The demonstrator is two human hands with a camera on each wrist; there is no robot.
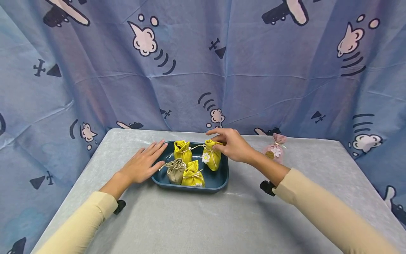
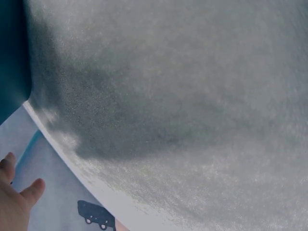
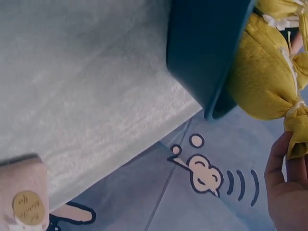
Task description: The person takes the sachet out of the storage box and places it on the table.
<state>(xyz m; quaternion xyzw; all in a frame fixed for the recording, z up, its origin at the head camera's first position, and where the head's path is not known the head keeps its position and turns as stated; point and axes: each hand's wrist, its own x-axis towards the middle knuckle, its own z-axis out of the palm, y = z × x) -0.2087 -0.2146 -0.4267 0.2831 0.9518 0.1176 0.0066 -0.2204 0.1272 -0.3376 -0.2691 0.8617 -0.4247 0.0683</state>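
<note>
My right hand (image 1: 235, 145) pinches the gathered top of a yellow drawstring pouch (image 1: 214, 161) with a white flower, at the right end of a dark blue tray (image 1: 190, 188). In the right wrist view the fingertips hold the pouch's neck from below. My left hand (image 1: 141, 165), fingers stretched out, touches the tray's left rim. Two more yellow pouches, one at the back (image 1: 182, 152) and one in front (image 1: 192, 176), stand in the tray beside a khaki pouch (image 1: 175, 171). The left wrist view shows only a corner of the tray and part of the hand.
A pink pouch (image 1: 275, 149) with a white flower and a round tan label lies on the grey cloth-covered table (image 1: 177, 222), right of the tray. A blue printed curtain (image 1: 190, 70) hangs along the table's back edge.
</note>
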